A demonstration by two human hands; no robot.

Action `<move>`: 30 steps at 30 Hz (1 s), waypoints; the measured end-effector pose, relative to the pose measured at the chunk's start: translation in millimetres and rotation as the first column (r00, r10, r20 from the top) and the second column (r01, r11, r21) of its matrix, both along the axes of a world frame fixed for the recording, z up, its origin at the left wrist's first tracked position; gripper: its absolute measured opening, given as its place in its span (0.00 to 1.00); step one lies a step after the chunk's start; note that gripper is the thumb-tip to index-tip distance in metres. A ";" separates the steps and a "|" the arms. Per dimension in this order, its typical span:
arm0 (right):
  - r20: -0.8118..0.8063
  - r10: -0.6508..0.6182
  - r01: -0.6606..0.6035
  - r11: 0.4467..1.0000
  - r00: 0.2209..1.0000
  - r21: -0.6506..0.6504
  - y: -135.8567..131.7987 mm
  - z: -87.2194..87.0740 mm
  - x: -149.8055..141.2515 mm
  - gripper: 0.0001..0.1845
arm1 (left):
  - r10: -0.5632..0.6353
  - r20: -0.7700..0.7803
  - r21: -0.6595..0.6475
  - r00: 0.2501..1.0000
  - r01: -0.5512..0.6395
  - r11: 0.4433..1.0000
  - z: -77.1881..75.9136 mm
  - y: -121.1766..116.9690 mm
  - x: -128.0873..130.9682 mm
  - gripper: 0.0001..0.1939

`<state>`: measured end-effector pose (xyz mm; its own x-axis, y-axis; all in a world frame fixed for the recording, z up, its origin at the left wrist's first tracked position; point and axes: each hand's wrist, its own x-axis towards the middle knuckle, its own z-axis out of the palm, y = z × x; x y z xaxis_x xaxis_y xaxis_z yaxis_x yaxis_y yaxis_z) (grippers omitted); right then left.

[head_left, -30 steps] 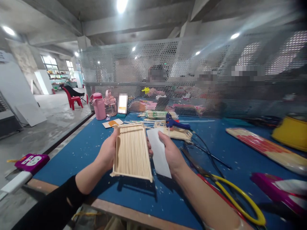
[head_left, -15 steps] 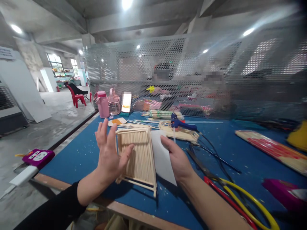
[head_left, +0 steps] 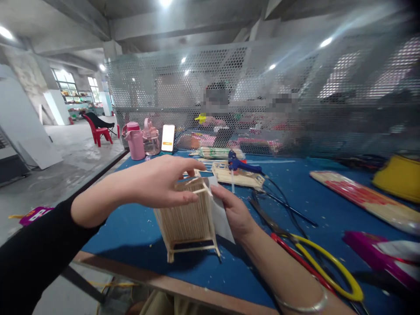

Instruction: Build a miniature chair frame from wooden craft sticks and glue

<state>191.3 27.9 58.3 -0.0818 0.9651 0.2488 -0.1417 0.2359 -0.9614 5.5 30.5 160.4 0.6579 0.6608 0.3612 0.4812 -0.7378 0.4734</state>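
A small frame model of thin wooden sticks (head_left: 188, 221) stands tilted near the table's front edge. My left hand (head_left: 157, 179) reaches over its top from the left, thumb in front and fingers behind, spread apart; whether they touch the sticks I cannot tell. A white sheet (head_left: 221, 216) lies against the model's right side. My right hand (head_left: 238, 214) is closed on that sheet, its thumb near the model's upper right corner. The fingers behind the sheet are hidden.
Behind the model lie a blue glue gun (head_left: 243, 165), a flat stick panel (head_left: 236, 177) and bundled sticks (head_left: 218, 153). Yellow-and-red-handled cutters (head_left: 324, 258) lie right. A pink flask (head_left: 135, 142) and lit phone (head_left: 168, 138) stand back left. People sit beyond a perforated screen (head_left: 183, 87).
My left hand has moved from the model's left side to over its top. The model has turned and stands more upright. My right hand keeps the white sheet.
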 end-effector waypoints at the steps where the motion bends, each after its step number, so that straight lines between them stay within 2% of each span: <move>1: -0.019 0.038 -0.038 0.999 0.999 -0.021 0.5 0.3 -0.5 0.12 | -0.035 0.014 -0.029 0.999 0.036 0.999 3.0 3.5 3.3 0.21; 4: -0.061 0.091 -0.095 0.994 0.994 -0.056 3.7 0.0 1.1 0.15 | -0.086 0.015 -0.040 0.996 0.086 0.995 5.3 13.9 9.5 0.23; 7: -0.040 0.037 -0.039 0.998 0.999 -0.051 8.8 1.5 7.9 0.14 | -0.116 -0.097 0.018 0.988 0.119 0.993 2.1 18.2 8.1 0.26; 10: -0.079 -0.018 0.014 0.998 0.997 -0.059 14.8 7.3 17.6 0.14 | -0.140 -0.205 0.096 0.969 0.162 0.982 -1.8 17.8 3.1 0.19; 14: -0.127 -0.062 0.054 0.997 0.990 -0.063 19.1 14.1 25.5 0.16 | -0.143 -0.184 0.256 0.973 0.187 0.948 -7.6 19.3 -1.3 0.12; 16: -0.115 -0.069 0.062 0.996 0.991 -0.059 19.0 14.6 26.0 0.16 | -0.185 -0.150 0.223 0.971 0.216 0.951 -10.9 21.0 -2.1 0.11; 20: -0.078 -0.057 0.052 0.996 0.995 -0.074 17.4 13.7 24.5 0.17 | -0.276 -0.042 0.026 0.960 0.277 0.961 -16.0 23.4 -2.4 0.11; 22: -0.080 -0.054 0.046 0.994 0.995 -0.098 16.9 14.5 24.5 0.17 | -0.258 0.008 -0.008 0.966 0.258 0.966 -17.3 24.7 -2.8 0.10; 25: -0.108 -0.070 0.055 0.989 0.992 -0.140 17.2 16.0 26.1 0.16 | -0.181 0.060 0.012 0.982 0.181 0.983 -18.5 29.0 -4.7 0.09; 30: -0.135 -0.107 0.089 0.987 0.985 -0.132 21.0 13.4 30.8 0.17 | 0.039 0.084 0.113 0.996 -0.049 0.992 -25.3 37.0 -13.6 0.12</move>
<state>222.0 48.9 71.7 0.0420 0.9909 0.1283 -0.2598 0.1348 -0.9562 -8.1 67.5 135.2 0.5946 0.6396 0.4871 0.4778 -0.7684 0.4258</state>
